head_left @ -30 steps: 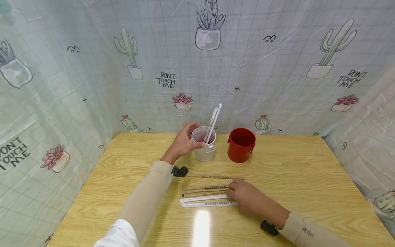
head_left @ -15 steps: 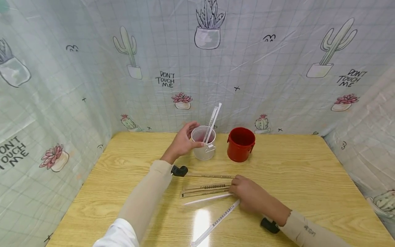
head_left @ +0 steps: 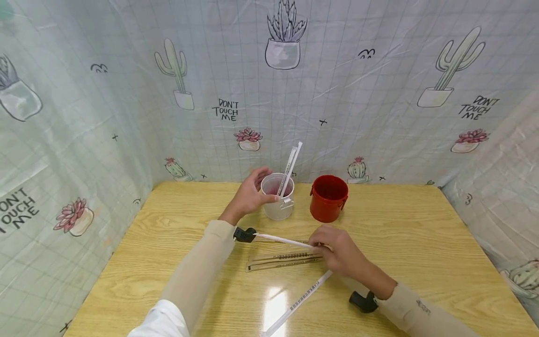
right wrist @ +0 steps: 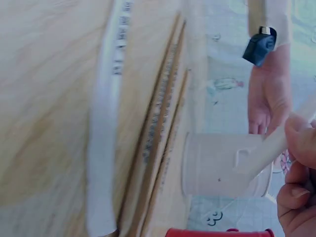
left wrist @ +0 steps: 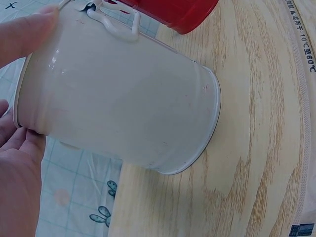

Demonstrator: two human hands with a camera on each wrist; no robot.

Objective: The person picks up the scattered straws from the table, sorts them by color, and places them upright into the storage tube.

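My left hand (head_left: 250, 193) grips the rim of a small white metal bucket (head_left: 278, 211), thumb in front and fingers behind, as the left wrist view also shows. Two white paper-wrapped straws (head_left: 290, 169) lean inside that bucket. Between thumb and fingers my right hand (head_left: 340, 252) pinches one end of another white-wrapped straw (head_left: 280, 239), raised off the table and pointing left. Beneath it lie several brown-wrapped straws (head_left: 286, 265), partly hidden by the hand. Nearer the front, a white-wrapped straw (head_left: 301, 299) lies slanted on the wood.
A red metal bucket (head_left: 329, 208) stands just right of the white one. Behind the wooden table (head_left: 400, 234) hangs a cactus-print cloth (head_left: 337, 93), which also closes off both sides. A black wrist camera (head_left: 363, 302) sits on each wrist.
My right hand has picked one white straw up off the table and lifted it above the brown ones. The other white straw has swung round toward the front. My left hand stays put.
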